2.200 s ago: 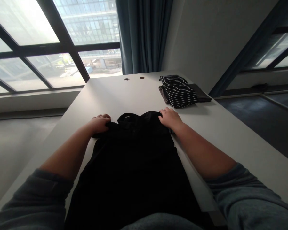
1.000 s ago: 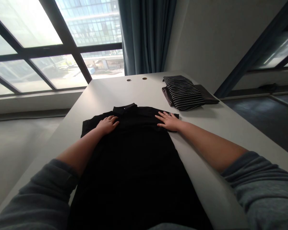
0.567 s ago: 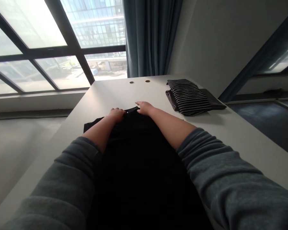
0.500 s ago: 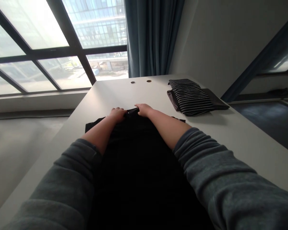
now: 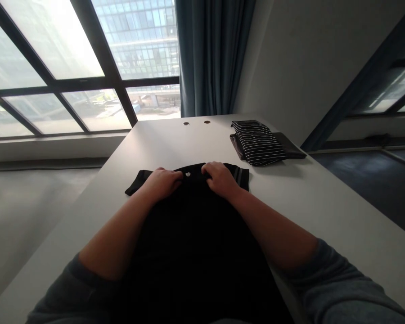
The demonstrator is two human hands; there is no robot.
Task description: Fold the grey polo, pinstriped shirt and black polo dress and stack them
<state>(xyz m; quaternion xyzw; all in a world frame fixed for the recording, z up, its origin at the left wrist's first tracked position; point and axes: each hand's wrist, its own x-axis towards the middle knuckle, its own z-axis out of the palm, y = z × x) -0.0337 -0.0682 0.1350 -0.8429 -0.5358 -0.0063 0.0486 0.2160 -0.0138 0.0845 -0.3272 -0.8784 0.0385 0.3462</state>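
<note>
Bench (image 5: 319, 204) runs white toward a tall window (image 5: 54, 45) and blue curtain (image 5: 209, 54), with a folded striped garment (image 5: 258, 141) at its far right. I see a black polo shirt (image 5: 195, 234) lying on it, collar (image 5: 189, 170) away from me. My left hand (image 5: 162, 183) and right hand (image 5: 220, 180) curl over that collar, arms angled inward; I cannot tell whether either grip pinches cloth.

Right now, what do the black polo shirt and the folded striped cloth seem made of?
The black polo shirt looks like a soft matte knit, going by its limp drape and dull surface; fibre unclear. The folded black-and-white striped cloth looks like soft fabric, weave unclear.
</note>
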